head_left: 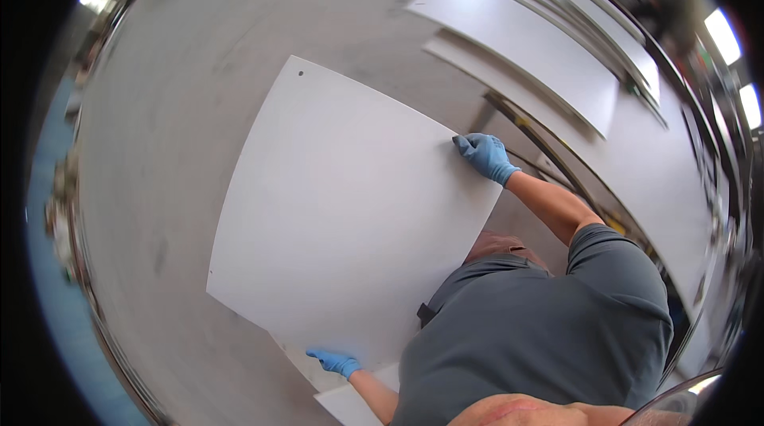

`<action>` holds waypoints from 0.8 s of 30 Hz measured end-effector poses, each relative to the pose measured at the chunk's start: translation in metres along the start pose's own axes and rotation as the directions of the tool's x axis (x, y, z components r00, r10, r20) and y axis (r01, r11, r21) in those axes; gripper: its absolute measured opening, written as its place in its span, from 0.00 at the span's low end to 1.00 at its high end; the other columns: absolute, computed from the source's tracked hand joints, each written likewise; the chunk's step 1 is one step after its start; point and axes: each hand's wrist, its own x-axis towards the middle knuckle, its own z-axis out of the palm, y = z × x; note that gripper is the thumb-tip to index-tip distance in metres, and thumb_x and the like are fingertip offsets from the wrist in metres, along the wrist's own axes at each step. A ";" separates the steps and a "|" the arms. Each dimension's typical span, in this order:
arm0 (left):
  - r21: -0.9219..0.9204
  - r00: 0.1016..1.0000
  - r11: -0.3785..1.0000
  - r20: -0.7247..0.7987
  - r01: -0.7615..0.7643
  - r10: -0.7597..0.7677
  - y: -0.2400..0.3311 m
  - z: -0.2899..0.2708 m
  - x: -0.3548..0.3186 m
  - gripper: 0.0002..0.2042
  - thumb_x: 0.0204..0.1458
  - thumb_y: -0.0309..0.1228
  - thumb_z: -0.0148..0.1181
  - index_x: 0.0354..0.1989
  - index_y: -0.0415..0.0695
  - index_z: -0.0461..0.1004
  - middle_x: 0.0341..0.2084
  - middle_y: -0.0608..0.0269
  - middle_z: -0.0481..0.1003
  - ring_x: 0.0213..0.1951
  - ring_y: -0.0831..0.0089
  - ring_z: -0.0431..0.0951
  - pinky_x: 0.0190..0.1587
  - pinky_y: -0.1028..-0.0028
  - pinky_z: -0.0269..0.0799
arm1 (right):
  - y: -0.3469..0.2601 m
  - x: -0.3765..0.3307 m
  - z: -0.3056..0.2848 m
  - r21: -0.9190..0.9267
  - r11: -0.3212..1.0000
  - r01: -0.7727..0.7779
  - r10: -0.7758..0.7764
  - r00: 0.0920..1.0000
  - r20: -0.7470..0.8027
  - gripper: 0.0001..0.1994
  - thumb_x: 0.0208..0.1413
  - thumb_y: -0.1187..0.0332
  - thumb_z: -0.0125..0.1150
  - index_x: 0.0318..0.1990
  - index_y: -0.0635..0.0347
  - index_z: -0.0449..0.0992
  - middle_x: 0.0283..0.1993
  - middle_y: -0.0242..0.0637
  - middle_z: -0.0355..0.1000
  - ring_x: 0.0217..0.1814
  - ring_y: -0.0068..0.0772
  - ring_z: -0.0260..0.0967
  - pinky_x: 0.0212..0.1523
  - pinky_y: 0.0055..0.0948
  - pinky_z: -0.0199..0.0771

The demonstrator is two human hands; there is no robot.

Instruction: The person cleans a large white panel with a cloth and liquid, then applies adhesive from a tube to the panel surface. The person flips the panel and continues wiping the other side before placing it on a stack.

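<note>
A large white flat panel (350, 211) spreads out in front of my body, with a small dark hole near its far left corner. My right hand (484, 157), in a blue glove with dark fingertips, is closed on the panel's right edge. At the near edge is my left hand (336, 364), also gloved in blue. It grips the panel there, with its thumb side showing and the other fingers partly hidden. Below that hand, part of another white board (350, 408) shows.
To the right stands a long table or rack (637, 163) with a pale top. Several white panels (525, 40) are stacked on its far end, some overhanging. Its metal frame (549, 151) runs close to my right forearm. Grey floor (167, 163) stretches left; blurred items line a blue strip (60, 291).
</note>
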 end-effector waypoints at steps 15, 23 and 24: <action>-0.572 0.676 -0.379 -0.692 -0.727 -0.252 -0.070 -0.310 -0.044 0.22 0.72 0.39 0.49 0.66 0.37 0.67 0.40 0.57 0.81 0.40 0.61 0.80 0.49 0.64 0.80 | 0.220 -0.451 -0.239 0.434 0.680 -0.591 0.714 0.401 -0.574 0.31 0.69 0.37 0.47 0.35 0.57 0.83 0.35 0.50 0.79 0.40 0.57 0.76 0.43 0.46 0.75; -0.553 0.547 -0.768 -0.772 -0.324 0.325 0.000 -0.302 -0.450 0.32 0.70 0.56 0.49 0.56 0.33 0.78 0.38 0.61 0.82 0.38 0.69 0.79 0.42 0.66 0.78 | 0.344 -0.940 -0.261 0.620 0.297 -0.727 0.859 -0.081 -0.506 0.34 0.67 0.34 0.48 0.32 0.59 0.82 0.33 0.53 0.77 0.36 0.58 0.75 0.40 0.46 0.75; -0.547 0.513 -0.759 -0.792 -0.354 0.332 0.007 -0.306 -0.511 0.34 0.69 0.59 0.49 0.54 0.32 0.79 0.38 0.61 0.82 0.38 0.69 0.79 0.42 0.67 0.78 | 0.369 -0.988 -0.271 0.651 0.277 -0.707 0.856 -0.125 -0.501 0.34 0.67 0.34 0.47 0.32 0.59 0.82 0.33 0.53 0.77 0.36 0.58 0.76 0.40 0.46 0.74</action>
